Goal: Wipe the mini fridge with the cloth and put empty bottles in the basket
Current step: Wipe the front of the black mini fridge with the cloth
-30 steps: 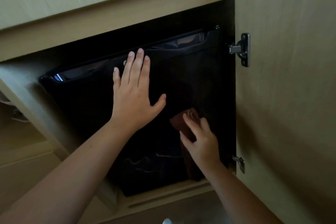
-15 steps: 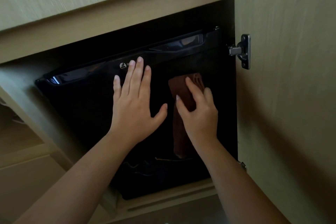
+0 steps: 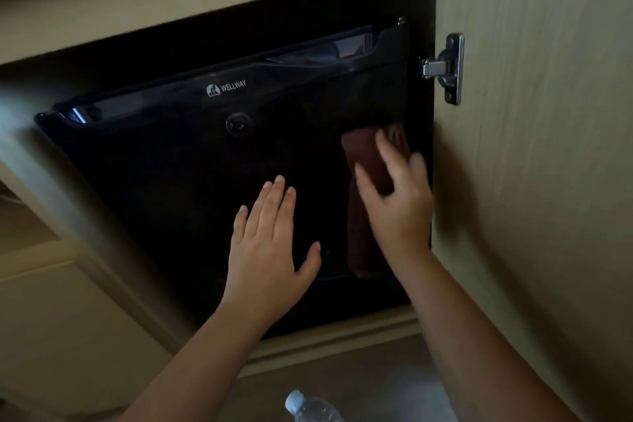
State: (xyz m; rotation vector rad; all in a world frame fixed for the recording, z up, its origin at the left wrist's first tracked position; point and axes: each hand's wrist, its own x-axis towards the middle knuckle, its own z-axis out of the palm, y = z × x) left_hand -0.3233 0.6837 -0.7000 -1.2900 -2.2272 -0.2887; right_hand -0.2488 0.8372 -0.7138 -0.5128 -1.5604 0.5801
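The bottle [image 3: 308, 408] is cut off by the bottom edge; only its white cap and clear shoulder show, on the floor below the cabinet. The lower part of the cloth [image 3: 363, 154] hangs in shadow against the dark fridge [image 3: 171, 181], so its end is hard to trace, and the right wrist covers part of it. The right hand [image 3: 400, 202] is blurred. Both forearms run out of view at the bottom.

The left hand [image 3: 270, 250] lies flat on the lower middle of the fridge door, fingers straight and close together, thumb spread to the right, holding nothing. The right hand is higher and to the right, near the door's hinge-side edge, on top of the brown cloth. Its fingers look spread flat and pressing the cloth to the door rather than curled round it, though the blur leaves that unsure. The two hands are apart, with bare door between them.

The fridge is glossy black, shut, and set inside a pale wood cabinet. A white logo [image 3: 226, 88] sits below its top handle recess, with a round lock [image 3: 238, 124] under that. The cabinet door [image 3: 531, 147] stands open at right, and a metal hinge [image 3: 445, 68] is on its inner face.
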